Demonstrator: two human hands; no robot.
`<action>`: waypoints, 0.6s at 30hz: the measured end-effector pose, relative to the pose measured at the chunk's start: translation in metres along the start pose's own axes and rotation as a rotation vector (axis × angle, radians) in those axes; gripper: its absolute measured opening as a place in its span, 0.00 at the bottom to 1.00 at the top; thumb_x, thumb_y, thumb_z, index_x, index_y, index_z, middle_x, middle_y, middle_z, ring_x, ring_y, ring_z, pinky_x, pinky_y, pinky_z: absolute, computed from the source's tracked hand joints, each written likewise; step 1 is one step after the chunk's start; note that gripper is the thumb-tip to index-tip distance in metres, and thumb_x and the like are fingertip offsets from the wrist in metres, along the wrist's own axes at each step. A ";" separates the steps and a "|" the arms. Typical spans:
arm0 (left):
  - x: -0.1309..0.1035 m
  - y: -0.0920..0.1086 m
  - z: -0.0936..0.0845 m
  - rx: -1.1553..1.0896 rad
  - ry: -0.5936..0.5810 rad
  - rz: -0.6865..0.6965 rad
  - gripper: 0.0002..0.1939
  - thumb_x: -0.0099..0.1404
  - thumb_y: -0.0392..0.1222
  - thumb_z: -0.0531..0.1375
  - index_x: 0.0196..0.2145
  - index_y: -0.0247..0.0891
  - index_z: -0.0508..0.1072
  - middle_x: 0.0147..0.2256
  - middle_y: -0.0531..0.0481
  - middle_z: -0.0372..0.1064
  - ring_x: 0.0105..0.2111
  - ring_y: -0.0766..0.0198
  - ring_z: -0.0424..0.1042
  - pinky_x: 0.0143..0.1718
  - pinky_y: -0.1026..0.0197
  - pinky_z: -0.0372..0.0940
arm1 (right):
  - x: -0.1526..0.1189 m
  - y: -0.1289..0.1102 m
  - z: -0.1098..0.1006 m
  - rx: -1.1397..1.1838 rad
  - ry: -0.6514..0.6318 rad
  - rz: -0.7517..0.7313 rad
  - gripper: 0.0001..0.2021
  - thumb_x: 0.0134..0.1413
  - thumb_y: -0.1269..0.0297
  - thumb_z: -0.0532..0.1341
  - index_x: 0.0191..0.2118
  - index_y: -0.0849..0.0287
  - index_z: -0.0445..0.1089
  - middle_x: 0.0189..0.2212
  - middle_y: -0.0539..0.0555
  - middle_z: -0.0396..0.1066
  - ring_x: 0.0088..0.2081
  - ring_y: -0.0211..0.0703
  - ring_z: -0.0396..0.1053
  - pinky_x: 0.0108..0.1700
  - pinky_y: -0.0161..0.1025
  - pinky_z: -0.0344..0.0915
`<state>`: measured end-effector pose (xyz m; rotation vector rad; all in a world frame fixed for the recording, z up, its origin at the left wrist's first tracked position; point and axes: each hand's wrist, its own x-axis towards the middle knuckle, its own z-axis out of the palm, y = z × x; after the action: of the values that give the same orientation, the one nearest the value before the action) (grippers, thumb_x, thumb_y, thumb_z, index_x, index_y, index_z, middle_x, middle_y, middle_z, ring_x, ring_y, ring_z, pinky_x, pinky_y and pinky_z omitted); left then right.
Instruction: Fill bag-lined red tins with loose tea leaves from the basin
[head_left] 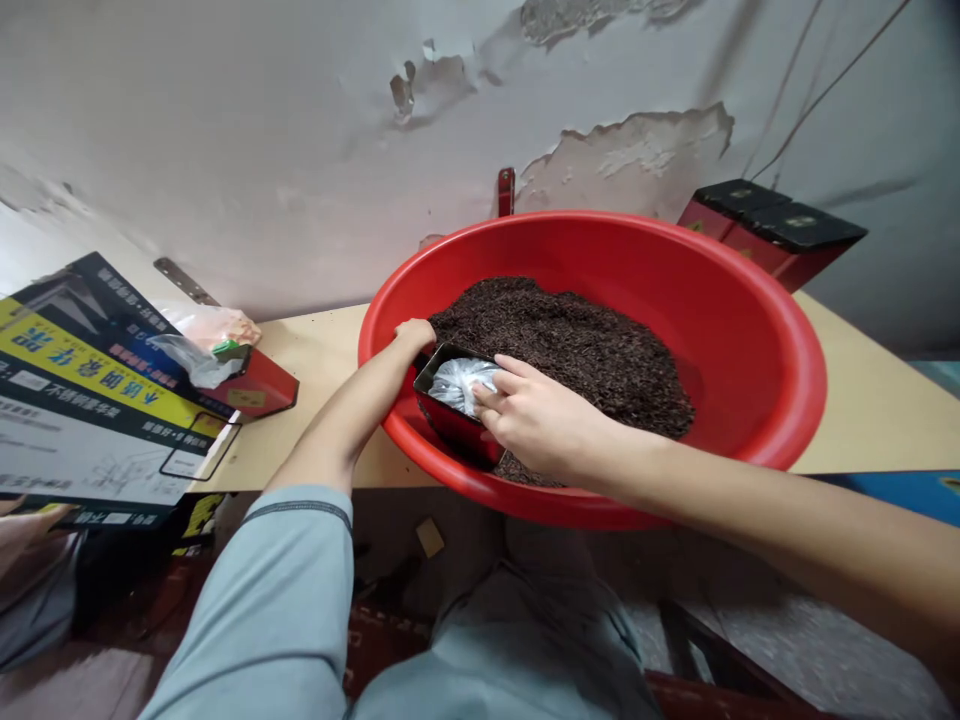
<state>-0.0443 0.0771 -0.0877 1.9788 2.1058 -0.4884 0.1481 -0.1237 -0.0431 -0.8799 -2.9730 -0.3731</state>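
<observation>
One boxy container (pixel 459 428) (crinkled plastic (pixel 454 382) inside), coarse flakes (pixel 562 345).

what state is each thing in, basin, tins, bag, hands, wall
red basin: partly filled
dark flakes: loose, heaped
tin in basin: open, bag inside
clear bag: bunched up
left hand: at the tin's corner, grip partly hidden
right hand: fingers on the bag
two tins at right: side by side
wall: paint peeling
</observation>
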 end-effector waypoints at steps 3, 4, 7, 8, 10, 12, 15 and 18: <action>-0.006 -0.003 -0.003 -0.020 -0.004 0.037 0.12 0.60 0.32 0.68 0.42 0.25 0.82 0.39 0.32 0.82 0.44 0.46 0.82 0.48 0.54 0.73 | 0.001 0.006 0.003 0.013 0.021 -0.021 0.13 0.68 0.72 0.58 0.42 0.59 0.82 0.46 0.58 0.80 0.47 0.49 0.74 0.71 0.61 0.52; -0.008 -0.005 -0.008 -0.017 0.015 0.040 0.12 0.59 0.30 0.68 0.42 0.24 0.82 0.39 0.31 0.82 0.44 0.45 0.82 0.47 0.55 0.73 | 0.000 0.008 0.004 0.010 0.041 -0.025 0.13 0.67 0.72 0.58 0.42 0.60 0.81 0.46 0.57 0.80 0.47 0.48 0.74 0.71 0.61 0.52; -0.016 -0.021 -0.030 -0.059 0.155 0.080 0.18 0.60 0.28 0.63 0.48 0.27 0.82 0.47 0.30 0.81 0.50 0.44 0.80 0.50 0.55 0.72 | -0.002 0.015 0.012 -0.017 0.132 -0.038 0.12 0.67 0.72 0.58 0.44 0.61 0.81 0.48 0.58 0.80 0.45 0.47 0.75 0.71 0.62 0.53; -0.021 -0.028 -0.039 -0.119 0.226 0.132 0.20 0.61 0.28 0.60 0.50 0.29 0.82 0.49 0.32 0.81 0.51 0.45 0.79 0.52 0.55 0.71 | -0.003 0.017 0.014 -0.029 0.168 -0.045 0.12 0.68 0.72 0.58 0.44 0.61 0.80 0.49 0.58 0.80 0.45 0.47 0.75 0.71 0.63 0.54; -0.034 -0.044 -0.055 -0.300 0.399 0.297 0.24 0.63 0.29 0.57 0.54 0.35 0.81 0.52 0.40 0.80 0.54 0.48 0.77 0.57 0.54 0.68 | -0.005 0.020 0.020 -0.050 0.245 -0.067 0.12 0.68 0.72 0.57 0.45 0.62 0.80 0.52 0.59 0.79 0.43 0.46 0.75 0.71 0.62 0.55; -0.054 -0.055 -0.066 -0.496 0.523 0.495 0.26 0.65 0.33 0.57 0.59 0.39 0.78 0.56 0.46 0.78 0.58 0.50 0.73 0.62 0.52 0.64 | -0.007 0.022 0.025 -0.062 0.311 -0.106 0.13 0.69 0.72 0.56 0.45 0.63 0.80 0.51 0.60 0.78 0.42 0.44 0.76 0.71 0.61 0.56; -0.090 -0.057 -0.064 -0.668 0.438 0.730 0.26 0.69 0.49 0.59 0.62 0.41 0.76 0.57 0.47 0.77 0.59 0.48 0.72 0.64 0.48 0.63 | -0.011 0.023 0.032 -0.086 0.378 -0.175 0.15 0.69 0.73 0.55 0.44 0.65 0.80 0.45 0.61 0.77 0.44 0.45 0.76 0.71 0.56 0.59; -0.113 -0.043 -0.045 -0.625 0.272 0.867 0.32 0.65 0.61 0.64 0.61 0.41 0.77 0.54 0.44 0.78 0.55 0.48 0.74 0.61 0.48 0.65 | -0.017 0.021 0.037 -0.110 0.436 -0.196 0.17 0.69 0.75 0.52 0.48 0.67 0.80 0.45 0.62 0.76 0.47 0.47 0.76 0.70 0.55 0.61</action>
<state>-0.0756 -0.0122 -0.0002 2.3139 1.0669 0.5428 0.1759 -0.1067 -0.0760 -0.4380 -2.6513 -0.6459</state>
